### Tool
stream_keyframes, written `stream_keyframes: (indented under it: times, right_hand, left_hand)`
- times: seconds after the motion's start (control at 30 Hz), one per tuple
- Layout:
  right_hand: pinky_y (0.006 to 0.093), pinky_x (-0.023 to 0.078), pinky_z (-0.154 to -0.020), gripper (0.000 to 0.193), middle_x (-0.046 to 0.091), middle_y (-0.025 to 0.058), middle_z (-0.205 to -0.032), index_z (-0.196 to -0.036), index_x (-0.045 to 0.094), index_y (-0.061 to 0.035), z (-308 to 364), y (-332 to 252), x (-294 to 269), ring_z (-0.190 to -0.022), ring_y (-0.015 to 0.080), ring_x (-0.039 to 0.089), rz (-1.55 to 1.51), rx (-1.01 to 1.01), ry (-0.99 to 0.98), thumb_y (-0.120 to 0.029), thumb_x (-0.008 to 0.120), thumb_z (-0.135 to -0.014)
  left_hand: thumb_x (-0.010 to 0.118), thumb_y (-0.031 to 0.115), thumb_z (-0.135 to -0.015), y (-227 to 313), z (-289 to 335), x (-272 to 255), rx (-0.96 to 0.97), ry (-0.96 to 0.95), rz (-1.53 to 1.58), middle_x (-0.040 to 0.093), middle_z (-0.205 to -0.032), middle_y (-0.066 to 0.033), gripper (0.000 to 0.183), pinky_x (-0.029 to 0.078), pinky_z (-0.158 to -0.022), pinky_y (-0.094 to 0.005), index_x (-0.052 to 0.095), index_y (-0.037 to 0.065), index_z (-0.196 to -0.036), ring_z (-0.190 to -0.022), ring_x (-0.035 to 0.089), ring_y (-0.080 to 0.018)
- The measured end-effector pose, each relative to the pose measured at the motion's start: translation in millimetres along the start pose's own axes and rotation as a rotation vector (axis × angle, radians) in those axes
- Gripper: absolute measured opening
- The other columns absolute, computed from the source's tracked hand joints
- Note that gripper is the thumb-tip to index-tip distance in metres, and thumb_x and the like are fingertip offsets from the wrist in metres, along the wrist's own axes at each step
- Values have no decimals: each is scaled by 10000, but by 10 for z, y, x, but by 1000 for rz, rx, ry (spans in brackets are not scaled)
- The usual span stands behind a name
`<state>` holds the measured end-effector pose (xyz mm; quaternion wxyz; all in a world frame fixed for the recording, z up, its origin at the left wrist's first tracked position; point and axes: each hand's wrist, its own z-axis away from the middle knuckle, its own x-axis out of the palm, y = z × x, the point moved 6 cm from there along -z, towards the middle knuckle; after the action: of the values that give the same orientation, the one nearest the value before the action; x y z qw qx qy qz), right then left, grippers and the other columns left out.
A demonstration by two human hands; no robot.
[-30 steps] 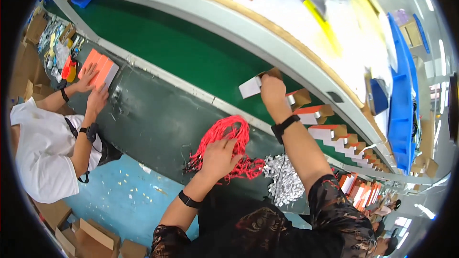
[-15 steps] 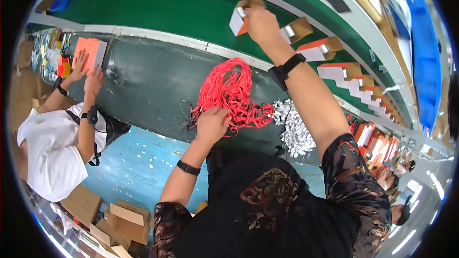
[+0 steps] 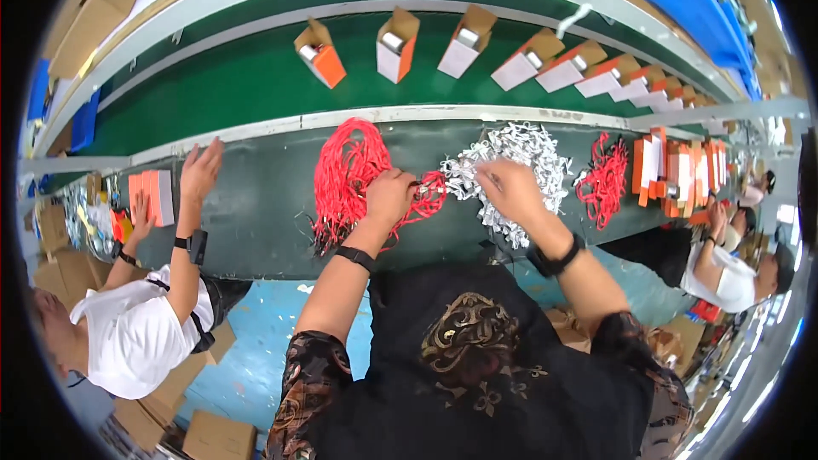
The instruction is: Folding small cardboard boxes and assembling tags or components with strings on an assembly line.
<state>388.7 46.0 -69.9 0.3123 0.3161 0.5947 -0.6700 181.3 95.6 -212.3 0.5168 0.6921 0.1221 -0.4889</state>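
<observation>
My left hand (image 3: 390, 198) is closed at the right edge of a tangled heap of red cords (image 3: 348, 166), with a red cord and its black end at the fingertips. To its right lies a pile of small white pieces (image 3: 538, 150), perhaps short bundled cables; their kind is hard to make out. Over the left part of that pile is my right hand (image 3: 514, 192), fingers bent and drawn together. Whatever lies between them is too small or blurred to name.
Open-topped white and orange boxes (image 3: 394, 55) stand in a row on the green belt (image 3: 239, 68) beyond the white rail. A smaller red cord bundle (image 3: 604, 179) and stacked orange boxes (image 3: 673, 170) are rightward. At left a co-worker (image 3: 141, 324) touches orange boxes (image 3: 152, 196).
My right hand has come back from a box on the belt to the white pile. My left hand stays by the red cords. The co-worker's nearer hand has lifted off the orange boxes toward the belt.
</observation>
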Motion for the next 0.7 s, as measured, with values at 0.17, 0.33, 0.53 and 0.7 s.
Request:
stream_keyframes:
  times: [0.17,0.33,0.53,0.7]
  right_hand:
    - [396,534,-699,162,699,149,-874,-963,710,-41,1962,1315,-113,-761,319,672,41,429,76,-145,680,-843]
    - [352,539,-669,170,710,147,-878,-977,712,-31,2866,1745,-192,-719,277,685,9,661,188,-119,698,-833]
    - [401,541,-742,156,705,143,-927,-960,710,-48,2589,1720,-197,-820,329,676,-68,560,277,-131,685,-831]
    - [398,542,-722,166,701,145,-898,-977,710,-48,2002,1728,-150,-807,305,682,-69,393,295,-118,686,-829]
  left_hand:
    - [789,240,-707,345,-161,272,231,-209,-96,632,-986,-67,296,522,-817,-409,696,145,-971,-978,617,-277]
    - [792,333,-692,464,-124,558,248,-341,-254,633,-1024,-55,304,515,-850,-404,708,152,-921,-976,611,-275]
    - [758,351,-721,471,-91,710,235,-383,-341,673,-936,-66,248,514,-846,-417,730,149,-864,-943,633,-271]
    - [731,276,-798,860,24,-41,183,-183,-174,708,-843,-87,197,536,-761,-410,741,116,-912,-806,675,-285]
